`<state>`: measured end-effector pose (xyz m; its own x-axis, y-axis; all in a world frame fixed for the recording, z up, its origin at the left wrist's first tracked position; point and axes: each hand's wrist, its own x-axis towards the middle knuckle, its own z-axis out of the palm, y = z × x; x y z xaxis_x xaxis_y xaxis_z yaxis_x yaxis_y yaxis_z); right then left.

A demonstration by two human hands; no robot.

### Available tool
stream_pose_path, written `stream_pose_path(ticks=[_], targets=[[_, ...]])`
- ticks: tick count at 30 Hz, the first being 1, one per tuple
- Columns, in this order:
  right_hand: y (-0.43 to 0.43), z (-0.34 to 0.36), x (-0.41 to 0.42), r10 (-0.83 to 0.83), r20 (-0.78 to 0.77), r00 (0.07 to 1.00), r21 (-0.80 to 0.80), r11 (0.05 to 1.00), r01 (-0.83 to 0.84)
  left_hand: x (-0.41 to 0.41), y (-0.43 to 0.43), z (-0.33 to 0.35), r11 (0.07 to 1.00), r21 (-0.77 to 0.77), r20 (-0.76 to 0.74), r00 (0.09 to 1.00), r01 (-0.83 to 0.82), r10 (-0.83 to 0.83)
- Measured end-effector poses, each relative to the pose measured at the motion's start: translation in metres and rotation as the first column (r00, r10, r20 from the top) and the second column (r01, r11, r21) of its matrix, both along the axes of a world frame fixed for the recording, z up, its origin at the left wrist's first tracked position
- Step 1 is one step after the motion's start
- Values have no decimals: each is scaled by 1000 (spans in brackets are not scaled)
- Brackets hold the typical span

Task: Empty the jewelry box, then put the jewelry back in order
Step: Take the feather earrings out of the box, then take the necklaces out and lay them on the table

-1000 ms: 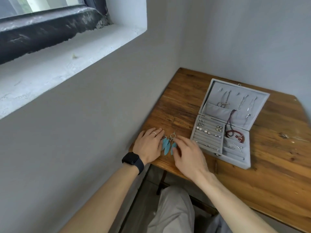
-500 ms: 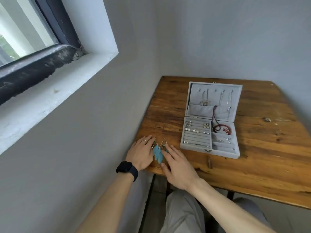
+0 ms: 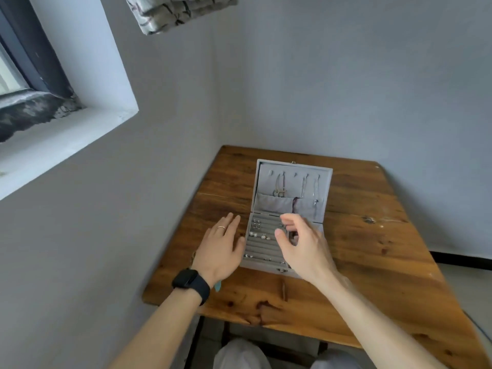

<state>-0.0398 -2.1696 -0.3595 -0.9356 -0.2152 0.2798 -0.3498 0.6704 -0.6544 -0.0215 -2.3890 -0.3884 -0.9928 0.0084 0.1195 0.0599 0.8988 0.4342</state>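
A grey velvet jewelry box point(image 3: 327, 174) stands open on the wooden table point(image 3: 372, 262). Thin necklaces point(image 3: 279, 186) hang inside its raised lid. Small earrings and pearl studs point(image 3: 257, 234) sit in the ring rows at the left of the tray. My left hand point(image 3: 221, 249) lies flat on the table, touching the box's left side, fingers spread, holding nothing. My right hand point(image 3: 300, 243) hovers over the tray with fingers curled and apart; it hides the right compartments. The teal feather earrings point(image 3: 218, 286) lie on the table, mostly hidden under my left wrist.
The table stands in a corner, with grey walls at the left and back. A window ledge point(image 3: 66, 145) is high on the left. A piece of patterned fabric point(image 3: 181, 12) hangs at the top. My knees show below the table's near edge.
Both hands left the teal feather earrings and moved forward to the box. The view has tilted up, and the box now sits straight ahead.
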Motion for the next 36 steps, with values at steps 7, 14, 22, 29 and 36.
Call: stream_pose_path(ticks=[7,14,22,29,36], targets=[[-2,15,-88,-189,28,982,166,969,182,-49,43,-20,997,-72,-3,1000,-19,19],[-29,11,-130,-262,-16,965,391,886,247,-48,48,-51,999,-1,21,998,-53,53],[-15,26,-146,-328,-62,943,240,912,333,-50,45,-50,1000,-10,55,998,-5,5],[5,68,-141,-260,-121,958,-182,955,236,-51,42,-53,1000,-18,66,998,11,-10],[25,107,-102,-201,-214,956,-364,925,112,-47,44,-42,1000,5,53,999,-7,7]])
